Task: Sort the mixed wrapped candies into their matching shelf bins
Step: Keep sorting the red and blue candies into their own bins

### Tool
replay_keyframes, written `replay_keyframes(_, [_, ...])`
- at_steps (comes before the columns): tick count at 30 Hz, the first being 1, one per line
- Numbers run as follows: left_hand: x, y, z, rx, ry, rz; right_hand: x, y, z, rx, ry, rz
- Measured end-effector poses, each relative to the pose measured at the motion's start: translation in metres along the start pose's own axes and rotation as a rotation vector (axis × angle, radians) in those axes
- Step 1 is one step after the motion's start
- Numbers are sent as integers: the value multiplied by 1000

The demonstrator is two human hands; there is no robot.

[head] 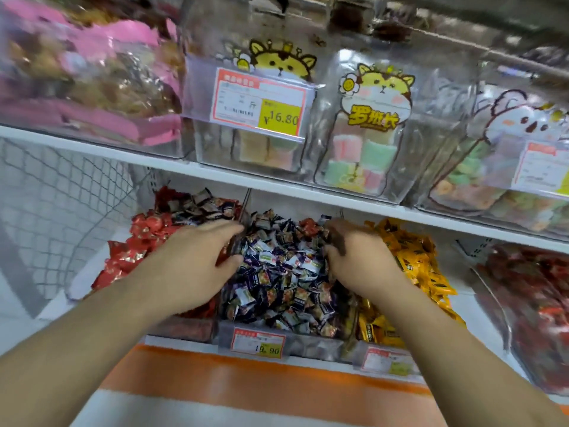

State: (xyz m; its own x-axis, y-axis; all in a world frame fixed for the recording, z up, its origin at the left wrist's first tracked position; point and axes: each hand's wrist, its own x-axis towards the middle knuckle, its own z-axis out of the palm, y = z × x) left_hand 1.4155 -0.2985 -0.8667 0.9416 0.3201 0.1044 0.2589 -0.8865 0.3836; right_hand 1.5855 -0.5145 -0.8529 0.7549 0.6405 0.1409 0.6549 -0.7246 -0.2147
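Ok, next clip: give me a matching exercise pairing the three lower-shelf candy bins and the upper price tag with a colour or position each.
Things:
1. bin under the left hand
2. middle bin
3. bin beside the right hand
4. upper price tag

Descriptions:
A. yellow-orange wrappers
B. reads 16.80
C. red wrappers
D. dark purple and white wrappers, both hands reaching in

Pairs: 1-C, 2-D, 3-A, 4-B
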Motion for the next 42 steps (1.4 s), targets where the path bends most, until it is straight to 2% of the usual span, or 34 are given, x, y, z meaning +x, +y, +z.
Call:
replay_keyframes(3, [2,-4,0,-16,28,19,33,-2,6,-62,-37,-4])
replay_keyframes(10, [5,-15,7,-93,101,55,93,-5,23,-132,-263,43])
replay_keyframes(16, [4,-15,6,-103,115,67,105,-6,29,-200,-260,46])
replay_keyframes(24, [2,-10,4,-99,103,73,92,-4,23,-79,-196,72])
replay_keyframes(28, [0,-8,2,-87,112,88,71,-13,14,57,-92,141])
replay_keyframes(32, [-5,-3,-3,-120,167,115,23,-35,2,197,21,11])
replay_keyframes(36, [-9,6,-11,-348,178,103,-25,-64,0,575,-18,-10])
replay_keyframes(39, [-12,8,-13,-556,92,78,-35,-79,-1,728,-34,-37])
replay_keyframes(42, [-16,6,-16,-659,35,27,-39,-84,-1,905,-54,25])
